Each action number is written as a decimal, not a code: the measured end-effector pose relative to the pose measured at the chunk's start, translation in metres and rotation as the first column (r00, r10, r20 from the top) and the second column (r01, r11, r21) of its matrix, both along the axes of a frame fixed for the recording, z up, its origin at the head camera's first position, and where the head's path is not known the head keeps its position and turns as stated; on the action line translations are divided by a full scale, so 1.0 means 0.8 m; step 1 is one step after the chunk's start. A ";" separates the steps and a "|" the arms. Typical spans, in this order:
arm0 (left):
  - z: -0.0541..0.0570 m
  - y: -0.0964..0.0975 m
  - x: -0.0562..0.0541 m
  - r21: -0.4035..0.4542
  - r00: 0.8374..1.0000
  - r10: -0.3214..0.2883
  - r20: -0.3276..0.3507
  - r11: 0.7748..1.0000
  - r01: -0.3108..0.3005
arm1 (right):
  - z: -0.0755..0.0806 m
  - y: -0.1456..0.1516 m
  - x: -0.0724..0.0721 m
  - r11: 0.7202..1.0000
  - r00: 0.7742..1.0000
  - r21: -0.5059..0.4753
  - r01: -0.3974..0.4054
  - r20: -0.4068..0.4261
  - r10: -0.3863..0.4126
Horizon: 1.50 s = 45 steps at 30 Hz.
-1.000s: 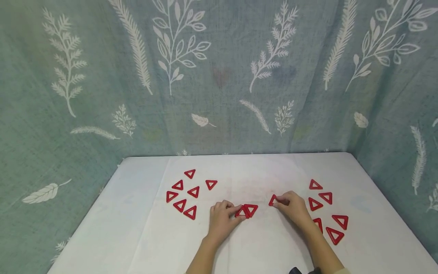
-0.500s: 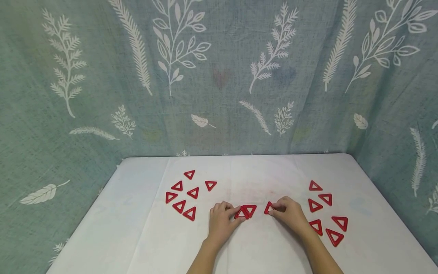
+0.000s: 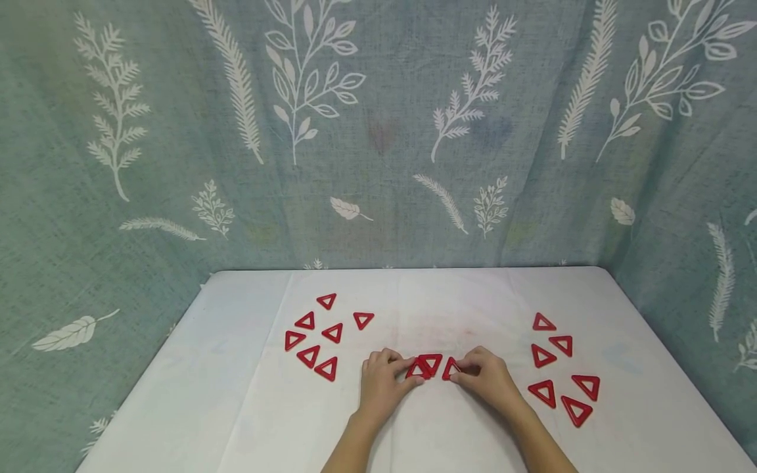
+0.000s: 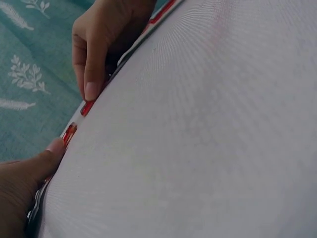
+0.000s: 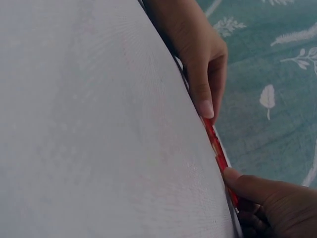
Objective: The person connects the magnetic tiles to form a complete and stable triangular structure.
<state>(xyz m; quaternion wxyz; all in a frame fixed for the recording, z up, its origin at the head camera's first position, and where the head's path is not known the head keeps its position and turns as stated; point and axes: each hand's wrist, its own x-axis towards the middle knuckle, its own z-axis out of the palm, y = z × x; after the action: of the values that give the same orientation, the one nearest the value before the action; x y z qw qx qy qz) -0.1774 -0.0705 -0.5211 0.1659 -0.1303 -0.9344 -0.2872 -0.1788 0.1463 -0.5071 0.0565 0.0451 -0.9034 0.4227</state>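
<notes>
In the head view my left hand pinches a red triangular frame lying on the white table between thumb and fingers. Against its right side lies a second red triangle, point toward me. My right hand pinches a third red triangle, a narrow gap to the right of the second. The left wrist view shows the left thumb at a red edge, seen almost edge-on. In the right wrist view, the right thumb presses a red piece.
Several loose red triangles are spread on the left of the white table. More red triangles lie to the right, beyond the right forearm. A green leaf-patterned cloth hangs behind the table.
My right hand has moved left and toward me, bringing its triangle close to the middle pair. The left hand stays in place on its triangle.
</notes>
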 end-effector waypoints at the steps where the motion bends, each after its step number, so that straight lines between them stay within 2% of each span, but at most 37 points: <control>1: 0.000 0.000 0.000 0.003 1.000 0.000 0.009 1.000 0.000 | 0.000 -0.002 0.001 1.000 1.000 0.003 -0.003 -0.004 0.003; 4: 0.001 -0.001 0.001 0.004 1.000 -0.003 0.028 1.000 0.002 | 0.000 -0.005 0.003 1.000 1.000 0.002 -0.009 -0.015 0.009; 12: 0.002 0.001 0.000 0.012 1.000 0.003 0.015 1.000 -0.003 | -0.001 -0.006 0.003 1.000 0.999 0.012 -0.006 -0.052 0.006; 18: 0.003 0.001 0.001 0.019 1.000 -0.001 0.014 1.000 0.001 | -0.002 -0.008 0.006 1.000 0.999 -0.014 -0.010 -0.048 0.009; 23: 0.004 0.000 0.001 0.011 1.000 -0.003 0.008 1.000 0.003 | -0.005 -0.013 0.007 0.999 0.995 -0.045 -0.017 -0.097 0.012; 30: 0.003 -0.001 0.001 0.029 1.000 -0.014 0.014 0.999 0.013 | -0.003 -0.014 0.009 0.999 0.994 -0.048 -0.012 -0.113 0.006; 39: 0.001 -0.002 0.000 0.044 1.000 -0.022 0.020 0.999 0.021 | 0.007 0.002 0.006 0.997 0.997 -0.006 -0.072 0.002 0.072; 45: 0.001 -0.004 -0.001 0.092 0.998 -0.031 0.060 0.995 0.025 | 0.013 0.022 0.005 0.999 0.998 0.010 -0.044 0.051 0.044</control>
<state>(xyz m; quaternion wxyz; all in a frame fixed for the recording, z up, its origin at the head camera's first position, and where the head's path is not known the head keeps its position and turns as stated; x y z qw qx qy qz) -0.1783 -0.0736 -0.5204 0.1387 -0.1266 -0.9230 -0.3359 -0.1747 0.1643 -0.4969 0.0238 0.0544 -0.9057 0.4197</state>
